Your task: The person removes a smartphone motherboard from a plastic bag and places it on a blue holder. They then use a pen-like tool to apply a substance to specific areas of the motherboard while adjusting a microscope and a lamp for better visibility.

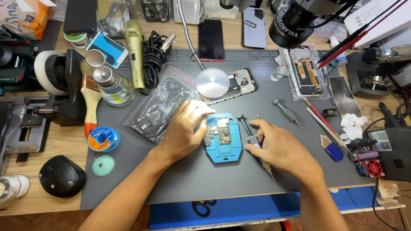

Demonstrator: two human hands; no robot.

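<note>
A person's two bare hands are working over a grey mat (239, 179) on a cluttered wooden bench. The left hand (184, 128) is resting with its fingers curled down, the fingertips pressing on the left edge of a circuit board (220, 134). That board is lying in a blue holder (222, 152) at the middle of the mat, between the two hands. The right hand (280, 147) is sitting just right of the holder, its fingers closing around a small pale object (253, 140) that I cannot identify. A black-handled tool (244, 124) is lying just above that hand. A small screwdriver (287, 113) is lying farther right, and an opened phone (237, 83) is sitting above the holder.
</note>
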